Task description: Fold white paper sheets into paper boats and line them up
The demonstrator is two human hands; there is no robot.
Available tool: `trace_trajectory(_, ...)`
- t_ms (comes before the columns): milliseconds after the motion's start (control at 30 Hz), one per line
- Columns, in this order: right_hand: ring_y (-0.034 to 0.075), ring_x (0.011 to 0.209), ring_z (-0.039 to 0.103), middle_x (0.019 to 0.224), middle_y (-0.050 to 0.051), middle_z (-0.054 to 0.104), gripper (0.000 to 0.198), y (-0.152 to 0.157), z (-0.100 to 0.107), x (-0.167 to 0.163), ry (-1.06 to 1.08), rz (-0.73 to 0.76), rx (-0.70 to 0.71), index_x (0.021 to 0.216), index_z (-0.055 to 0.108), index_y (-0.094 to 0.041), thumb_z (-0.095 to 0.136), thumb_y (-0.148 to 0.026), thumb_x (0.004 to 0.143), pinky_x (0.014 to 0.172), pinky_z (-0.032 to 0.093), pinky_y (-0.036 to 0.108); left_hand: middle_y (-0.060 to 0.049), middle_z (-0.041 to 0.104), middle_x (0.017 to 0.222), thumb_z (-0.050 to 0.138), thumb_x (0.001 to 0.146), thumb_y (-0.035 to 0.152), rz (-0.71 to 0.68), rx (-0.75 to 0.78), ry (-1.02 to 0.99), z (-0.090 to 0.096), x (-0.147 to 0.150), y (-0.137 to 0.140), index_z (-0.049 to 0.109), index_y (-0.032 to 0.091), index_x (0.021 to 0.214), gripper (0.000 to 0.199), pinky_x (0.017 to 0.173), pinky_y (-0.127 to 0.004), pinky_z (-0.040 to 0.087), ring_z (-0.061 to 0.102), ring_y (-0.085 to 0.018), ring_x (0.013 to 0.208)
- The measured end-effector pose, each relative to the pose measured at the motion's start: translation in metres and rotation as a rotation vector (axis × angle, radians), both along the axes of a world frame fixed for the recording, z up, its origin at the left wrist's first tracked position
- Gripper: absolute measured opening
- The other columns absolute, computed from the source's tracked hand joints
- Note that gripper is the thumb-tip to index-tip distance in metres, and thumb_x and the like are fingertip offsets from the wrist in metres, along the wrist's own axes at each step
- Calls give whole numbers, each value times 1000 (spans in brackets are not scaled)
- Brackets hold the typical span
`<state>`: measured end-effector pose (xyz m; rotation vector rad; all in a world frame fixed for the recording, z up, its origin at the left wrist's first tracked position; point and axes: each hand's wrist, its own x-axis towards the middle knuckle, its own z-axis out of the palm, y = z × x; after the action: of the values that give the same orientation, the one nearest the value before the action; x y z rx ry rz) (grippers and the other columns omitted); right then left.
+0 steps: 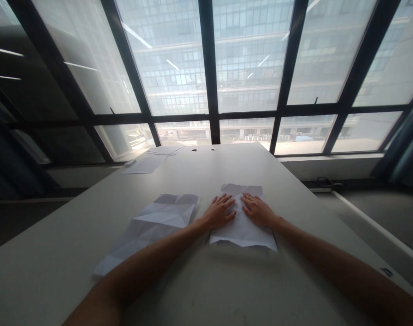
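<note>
Both my hands lie flat on a creased sheet of white paper on the table. My left hand presses on its left half, fingers spread and pointing away from me. On the right half rests my right hand, its fingers also stretched out. The paper's near edge is wavy and lifts a little off the table. Left of it lies a second creased sheet of paper, partly covered by my left forearm.
A long white table reaches toward the windows. Flat sheets of paper lie at its far left, near a dark round hole. A small dark label sits by the right edge. Curtains hang at the sides.
</note>
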<state>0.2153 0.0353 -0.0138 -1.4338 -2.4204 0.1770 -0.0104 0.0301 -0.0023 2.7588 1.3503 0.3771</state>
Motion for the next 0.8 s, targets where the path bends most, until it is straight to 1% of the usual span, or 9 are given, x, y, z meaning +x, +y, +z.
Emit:
trace_trajectory(100, 27, 139, 39, 150, 15, 44, 46, 1, 8, 3, 30, -44, 100, 136, 55, -14, 39, -31, 96, 117, 25, 46, -5, 30, 159, 43, 96, 53, -49, -50, 42, 3, 0, -1, 37, 31, 149, 58, 119, -54, 17, 22, -29, 147)
trace_trajectory(200, 28, 135, 42, 145, 13, 50, 42, -12, 13, -3, 74, -11, 186, 131, 59, -17, 38, -26, 96, 117, 26, 48, -5, 25, 161, 36, 98, 57, -46, -75, 61, 2, 0, -1, 32, 33, 151, 59, 118, -58, 16, 20, -30, 148)
trace_trajectory(267, 26, 137, 40, 147, 11, 49, 45, -27, 13, -13, 117, 72, 185, 139, 52, -20, 40, -30, 96, 117, 27, 45, -4, 25, 161, 33, 100, 52, -33, -72, 53, 0, 0, 0, 31, 34, 151, 55, 117, -58, 16, 20, -29, 148)
trace_trajectory(333, 24, 144, 31, 155, 9, 37, 55, -39, 11, -22, 109, 199, 126, 149, 38, -20, 43, -36, 96, 118, 26, 41, -5, 25, 161, 31, 102, 42, -27, -73, 61, -2, -1, 1, 33, 32, 151, 50, 117, -57, 17, 20, -29, 148)
trace_trajectory(400, 24, 148, 22, 161, 8, 26, 62, -45, 8, -28, 76, 241, 58, 154, 27, -20, 42, -40, 97, 120, 21, 42, -7, 25, 161, 29, 102, 36, -14, -74, 75, -4, -2, 3, 35, 29, 150, 49, 116, -57, 18, 20, -30, 148)
trace_trajectory(467, 25, 149, 17, 162, 10, 22, 65, -44, 5, -29, 42, 186, 6, 156, 23, -20, 40, -45, 98, 120, 17, 45, -7, 24, 161, 27, 103, 39, 1, -70, 77, -5, -3, 4, 34, 29, 151, 50, 116, -59, 18, 19, -31, 148)
trace_trajectory(567, 27, 149, 17, 161, 13, 22, 66, -35, 1, -24, -3, 82, -47, 155, 25, -19, 35, -51, 98, 120, 13, 47, -6, 24, 161, 25, 102, 49, 12, -73, 66, -7, -3, 5, 32, 32, 151, 52, 116, -59, 17, 19, -32, 148)
trace_trajectory(700, 26, 149, 19, 160, 13, 25, 65, -20, -3, -14, -40, 19, -57, 154, 29, -19, 29, -55, 99, 119, 14, 47, -5, 22, 162, 26, 101, 53, 37, -77, 71, -6, -2, 6, 29, 31, 153, 56, 117, -57, 16, 18, -32, 148)
trace_trajectory(800, 29, 148, 21, 159, 16, 27, 64, -7, -6, -3, -71, -99, -49, 152, 34, -15, 31, -52, 99, 118, 14, 50, -5, 21, 162, 25, 101, 54, 37, -84, 80, -5, -1, 5, 29, 30, 153, 58, 117, -57, 15, 17, -33, 148)
